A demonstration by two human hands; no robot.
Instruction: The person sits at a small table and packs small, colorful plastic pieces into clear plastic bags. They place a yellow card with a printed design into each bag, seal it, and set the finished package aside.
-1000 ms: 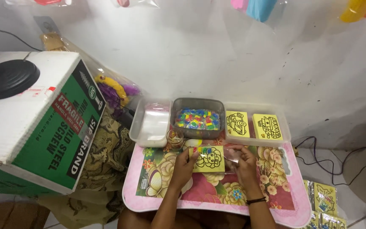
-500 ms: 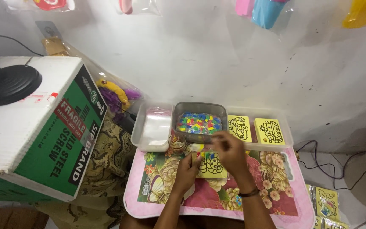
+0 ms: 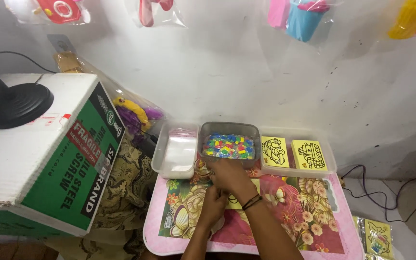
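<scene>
My right hand (image 3: 228, 176), with dark bands on its wrist, reaches across to the near left corner of a grey tub (image 3: 208, 130) full of small colourful pieces (image 3: 229, 146). Its fingers curl down by a small round thing (image 3: 200, 168), and what they hold is hidden. My left hand (image 3: 213, 204) lies just below, with its fingers closed on the edge of a yellow picture card (image 3: 237, 202). Most of that card is covered by my hands, and it rests on the pink flowered tabletop (image 3: 290, 212).
Left of the tub stands a clear tub (image 3: 175, 150) of white packets; right of it a clear tray (image 3: 333, 161) holds two yellow cards (image 3: 274, 151) (image 3: 309, 155). A large green and white carton (image 3: 49, 159) with a black lamp base (image 3: 15, 105) stands at left. Toys hang on the wall.
My right hand has left the right side of the yellow card and swung up and left to the tub's near corner. The left hand stays on the card.
</scene>
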